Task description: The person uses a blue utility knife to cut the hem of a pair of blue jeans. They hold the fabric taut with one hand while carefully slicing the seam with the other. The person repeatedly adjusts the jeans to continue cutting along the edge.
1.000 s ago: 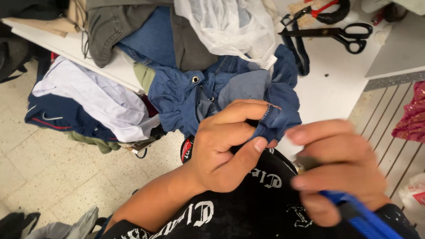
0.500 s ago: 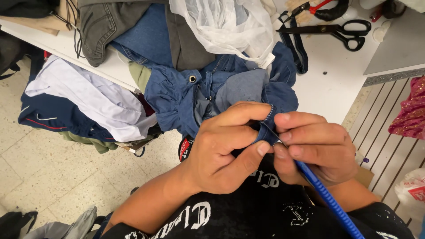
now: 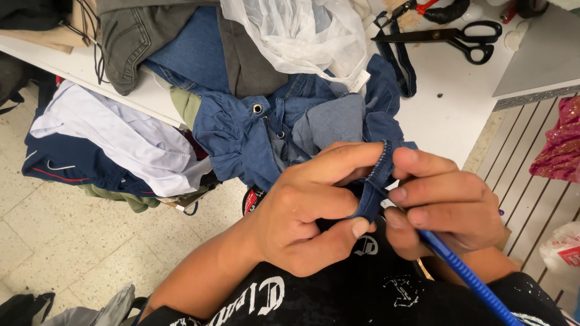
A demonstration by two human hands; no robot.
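Note:
My left hand (image 3: 314, 211) pinches a stitched edge of a blue denim garment (image 3: 254, 127) between thumb and fingers. The denim hangs from the white table (image 3: 459, 115) down to my lap. My right hand (image 3: 447, 205) sits right beside the left, fingers closed on a blue ribbed tool handle (image 3: 465, 274) whose tip meets the denim seam (image 3: 379, 169). The tool's tip is hidden between my fingers. Below my hands is my black printed shirt (image 3: 338, 296).
Black scissors (image 3: 453, 36) lie at the back of the table. A white plastic bag (image 3: 302, 36), grey and blue clothes (image 3: 181, 42) are piled on the table. White and navy garments (image 3: 103, 145) hang off its edge over a tiled floor. A pink cloth (image 3: 559, 145) is at right.
My right hand has moved up and left to meet the left hand at the denim edge, bringing the blue tool to the seam. The left hand keeps its pinch.

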